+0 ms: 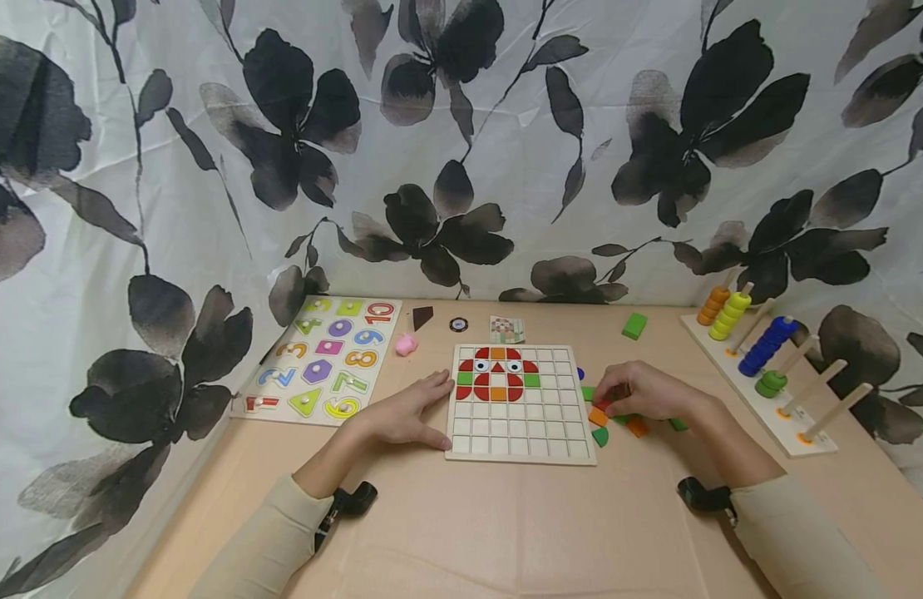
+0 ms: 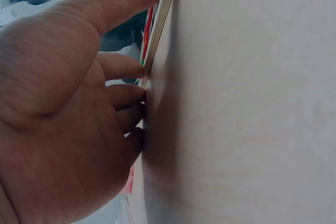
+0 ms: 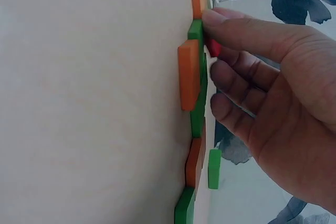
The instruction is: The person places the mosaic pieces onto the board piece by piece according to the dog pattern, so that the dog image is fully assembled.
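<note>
A square wooden grid board [image 1: 521,433] lies on the table, its upper left filled with red, orange, green and white mosaic tiles [image 1: 497,374]. My left hand [image 1: 403,413] rests along the board's left edge, with thumb and fingertips at the rim. On the other side, my right hand [image 1: 649,391] pinches a small red tile [image 3: 212,46] between thumb and fingers, partly hidden by them. Under and around that hand lie loose pieces, among them an orange tile [image 1: 599,417], a green tile [image 1: 599,436] and another orange block [image 3: 189,74].
A number puzzle board [image 1: 327,362] lies at the left. Behind the grid board are a pink lump [image 1: 406,344], a dark piece [image 1: 422,317], a round black disc [image 1: 458,324] and a picture card [image 1: 506,329]. A peg stand [image 1: 761,374] with coloured rings is at the right, near a green block [image 1: 634,326].
</note>
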Demonstrator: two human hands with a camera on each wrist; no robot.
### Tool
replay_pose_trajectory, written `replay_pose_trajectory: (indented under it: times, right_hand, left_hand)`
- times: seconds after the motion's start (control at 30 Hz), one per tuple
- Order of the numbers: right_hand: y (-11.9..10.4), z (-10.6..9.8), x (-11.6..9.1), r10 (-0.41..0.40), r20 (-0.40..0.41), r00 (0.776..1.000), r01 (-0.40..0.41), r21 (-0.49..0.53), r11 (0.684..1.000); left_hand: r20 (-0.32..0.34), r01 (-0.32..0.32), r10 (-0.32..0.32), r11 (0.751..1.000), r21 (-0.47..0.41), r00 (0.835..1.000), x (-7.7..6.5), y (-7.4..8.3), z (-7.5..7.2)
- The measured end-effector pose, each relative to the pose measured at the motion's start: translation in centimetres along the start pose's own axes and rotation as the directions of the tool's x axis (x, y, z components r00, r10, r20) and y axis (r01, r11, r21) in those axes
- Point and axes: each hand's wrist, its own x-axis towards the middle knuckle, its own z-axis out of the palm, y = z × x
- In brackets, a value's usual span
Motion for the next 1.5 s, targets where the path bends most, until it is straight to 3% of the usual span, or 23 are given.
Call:
replay_pose_trajectory:
  times: [0.2, 0.43, 0.6, 0.77, 0.9, 1.0, 1.23, 1.5]
  right_hand:
    - [-0.5, -0.4, 0.1, 0.01, -0.035, 0.999, -0.008, 0.053, 0.999]
    - [-1.9, -0.2, 2.0, -0.088, -0.159, 0.983, 0.111, 0.142, 0.984]
    - [-3.7, 1.0, 4.1, -0.086, -0.193, 0.977, 0.115, 0.141, 0.983]
    - [-7.2, 1.7, 5.0, -0.069, -0.154, 0.986, 0.091, 0.139, 0.986]
    - [-6.8, 2.4, 6.1, -0.092, -0.145, 0.985, 0.108, 0.106, 0.988]
    - [-5.3, 3.0, 7.2, -0.124, -0.152, 0.981, 0.134, 0.054, 0.99]
    - [-5.8, 2.9, 7.5, -0.13, -0.148, 0.98, 0.129, -0.014, 0.992]
    - [-5.8, 3.4, 7.9, -0.129, -0.183, 0.975, 0.137, 0.028, 0.99]
  left_hand:
    - [0.003, 0.005, -0.005, 1.0, 0.003, 1.0, 0.0, 0.0, 0.0]
    - [0.003, 0.005, -0.005, 1.0, -0.009, 1.0, 0.1, -0.2, 0.1]
    - [0.001, -0.002, 0.002, 1.0, -0.01, 1.0, 0.0, -0.2, 0.2]
    - [-0.003, -0.009, 0.009, 1.0, -0.014, 1.0, 0.0, -0.2, 0.2]
    - [-0.002, -0.007, 0.007, 1.0, -0.014, 1.0, 0.0, -0.1, 0.2]
    - [-0.002, -0.008, 0.008, 1.0, -0.02, 1.0, -0.1, -0.1, 0.2]
    - [-0.001, -0.011, 0.011, 1.0, -0.021, 1.0, -0.1, 0.0, 0.1]
    - [-0.004, -0.005, 0.005, 1.0, -0.023, 1.0, -0.1, 0.0, 0.1]
